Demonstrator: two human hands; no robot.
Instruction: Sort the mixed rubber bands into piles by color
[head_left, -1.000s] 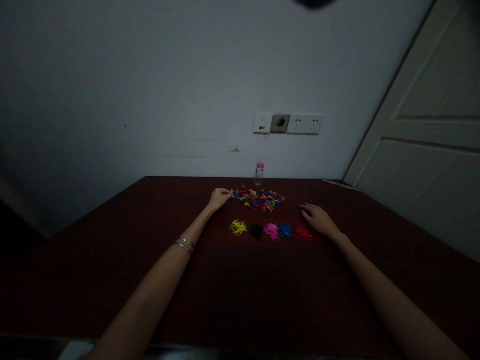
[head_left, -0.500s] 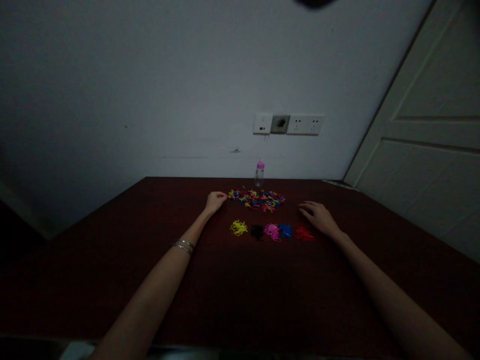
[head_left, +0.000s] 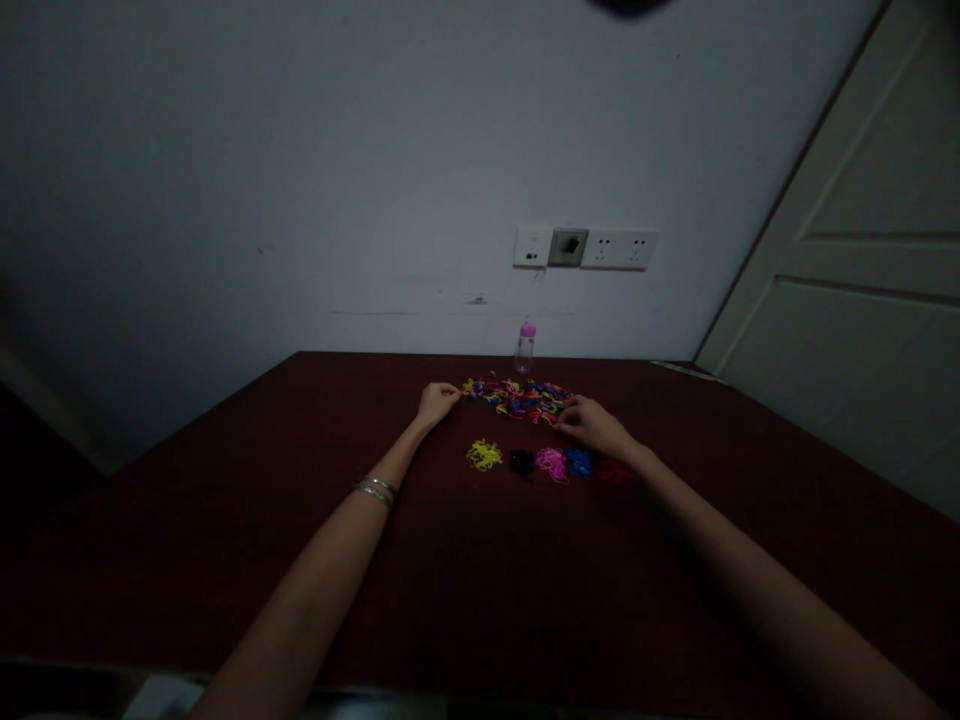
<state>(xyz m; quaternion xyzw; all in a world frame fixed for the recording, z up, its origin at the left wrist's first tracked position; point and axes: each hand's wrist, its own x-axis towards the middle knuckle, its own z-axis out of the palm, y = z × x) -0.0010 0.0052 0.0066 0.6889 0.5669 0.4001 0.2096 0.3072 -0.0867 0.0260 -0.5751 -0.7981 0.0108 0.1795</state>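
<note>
1. Loose heap: multicoloured; yellow, blue, pink, red and orange mixed.
2. Sorted piles, one colour each: yellow pile, black pile, pink pile, blue pile, dark red pile.
3. Bottle: pink cap, clear body, small dark markings.
4. Desk: deep reddish brown.
5. Wall: plain, bluish grey, dark smudges.
6. Bracelets: silvery.

A clear bottle with a pink top stands up at the back of the dark red table, near the pale wall; higher up, a white plate, a gray plate and a wide white socket plate sit in a row; smudges mark the wall; a pale door is on the right.
</note>
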